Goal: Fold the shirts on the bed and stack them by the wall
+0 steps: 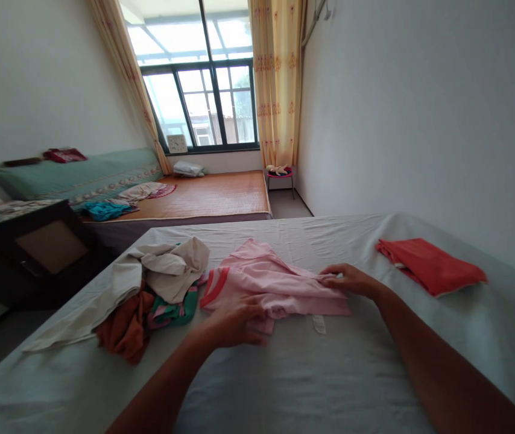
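Head view showed a pink garment [270,283] lying partly folded on the white bed [312,374], near the middle. The left hand [234,322] lay flat on the near left edge of the garment, fingers spread and pressing the cloth, its grip wide and closed on nothing. The right hand [348,280] rested on the right side of the garment, and its grip was narrow, the fingertips pinching a fold of the pink cloth. A small white label [319,323] hung from the near edge of the garment. Just left of the garment lay a heap of clothes [149,295], beige, orange and green, touching it. Far to the right on the bed, well apart, lay a folded red cloth [429,264]. Beyond the bed stood a second bed with a woven mat [212,194] below the window [207,102].
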{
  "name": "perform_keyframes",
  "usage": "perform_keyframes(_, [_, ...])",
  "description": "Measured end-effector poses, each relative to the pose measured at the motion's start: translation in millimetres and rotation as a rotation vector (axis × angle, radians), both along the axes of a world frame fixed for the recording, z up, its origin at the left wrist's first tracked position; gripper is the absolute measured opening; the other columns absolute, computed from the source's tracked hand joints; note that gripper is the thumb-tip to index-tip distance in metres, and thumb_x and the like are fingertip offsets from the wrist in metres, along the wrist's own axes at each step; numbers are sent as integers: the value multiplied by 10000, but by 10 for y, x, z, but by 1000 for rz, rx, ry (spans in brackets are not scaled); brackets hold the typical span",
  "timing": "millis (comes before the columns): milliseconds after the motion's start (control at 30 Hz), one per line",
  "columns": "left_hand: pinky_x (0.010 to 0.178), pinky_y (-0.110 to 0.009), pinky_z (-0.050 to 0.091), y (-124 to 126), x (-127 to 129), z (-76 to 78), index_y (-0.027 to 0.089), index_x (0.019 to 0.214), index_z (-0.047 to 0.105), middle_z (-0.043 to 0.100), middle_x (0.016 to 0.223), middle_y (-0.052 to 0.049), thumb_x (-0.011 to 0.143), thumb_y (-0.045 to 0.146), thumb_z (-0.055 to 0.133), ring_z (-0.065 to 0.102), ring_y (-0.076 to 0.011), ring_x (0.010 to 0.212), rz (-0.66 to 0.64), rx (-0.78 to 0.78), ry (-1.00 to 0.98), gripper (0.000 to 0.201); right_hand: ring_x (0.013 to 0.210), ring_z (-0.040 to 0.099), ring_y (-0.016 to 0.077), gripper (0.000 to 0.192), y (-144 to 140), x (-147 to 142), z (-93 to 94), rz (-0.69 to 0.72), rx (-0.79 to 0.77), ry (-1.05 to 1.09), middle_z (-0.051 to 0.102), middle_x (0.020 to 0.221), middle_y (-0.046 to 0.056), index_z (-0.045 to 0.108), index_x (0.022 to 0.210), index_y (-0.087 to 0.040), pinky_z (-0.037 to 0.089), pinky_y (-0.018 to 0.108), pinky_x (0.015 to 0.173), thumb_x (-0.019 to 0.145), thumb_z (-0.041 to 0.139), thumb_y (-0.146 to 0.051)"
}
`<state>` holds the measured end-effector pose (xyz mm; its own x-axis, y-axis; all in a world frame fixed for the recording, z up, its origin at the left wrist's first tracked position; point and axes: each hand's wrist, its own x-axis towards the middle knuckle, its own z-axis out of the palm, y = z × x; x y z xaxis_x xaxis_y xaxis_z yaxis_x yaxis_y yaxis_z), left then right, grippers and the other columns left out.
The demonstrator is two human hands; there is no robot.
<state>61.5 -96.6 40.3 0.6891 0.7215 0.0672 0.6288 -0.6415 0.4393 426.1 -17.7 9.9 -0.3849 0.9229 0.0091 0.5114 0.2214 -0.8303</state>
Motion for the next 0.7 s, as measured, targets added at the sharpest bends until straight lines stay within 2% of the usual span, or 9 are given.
perform_keyframes(67, [849,-297,432,-32,70,-45,287,1081,643,623,1103,-35,670,400,752,555,-240,1046,23,92,53,440,623,559,145,297,52,26,-53,-79,-34,50,592,609,-23,661,702,-169,458,243,587,681,697,-462])
perform_keyframes(167, [832,-278,436,-14,129,-94,279,1043,650,632,1055,-36,792,243,606,568,-204,987,50,160,81,258,519,512,110,333,158,44,-112,-358,-48,372,536,593,-39,617,750,-183,430,224,480,708,660,-511])
perform_keyframes(267, [764,-239,429,10,123,-58,238,882,679,647,881,-22,772,134,553,576,-171,859,-1,123,49,196,788,631,138,375,236,84,-96,-568,120,798,605,921,-5,581,927,-250,521,250,653,666,706,-489])
perform_keyframes(333, [687,-210,418,5,83,12,215,857,682,625,799,-9,746,129,569,560,-142,764,-48,28,-3,181,1027,594,150,462,233,131,-41,-572,218,885,562,1139,-3,557,1023,-300,508,272,815,628,756,-435])
perform_keyframes(367, [649,-196,410,-3,56,56,205,860,683,614,781,-4,743,135,573,547,-125,721,-69,-34,-39,175,1074,570,154,475,207,153,1,-538,213,851,553,1175,-1,560,1042,-305,491,280,854,629,763,-422])
perform_keyframes(433, [600,-175,398,-22,-9,150,185,876,683,609,788,-3,750,154,575,527,-100,674,-110,-171,-111,168,1004,584,163,390,110,178,114,-402,110,680,608,1080,20,599,998,-259,485,291,839,679,734,-439])
perform_keyframes(567, [579,-166,406,-51,-148,331,163,894,681,637,810,-16,766,214,595,535,-97,673,-185,-419,-188,163,752,592,163,292,-195,102,363,127,-119,156,645,798,19,656,849,-188,480,284,708,733,682,-455])
perform_keyframes(633, [581,-173,413,-57,-208,398,150,881,683,643,790,-26,779,271,613,534,-102,665,-194,-497,-224,173,780,595,191,369,-341,17,402,302,-91,-100,658,848,20,682,898,-202,476,286,711,612,776,-416])
perform_keyframes(700, [563,-182,412,-62,-251,437,131,852,684,631,739,-37,788,352,628,520,-103,630,-173,-558,-285,237,876,591,230,492,-447,-63,351,328,63,-280,658,959,34,684,957,-219,469,308,778,500,831,-328])
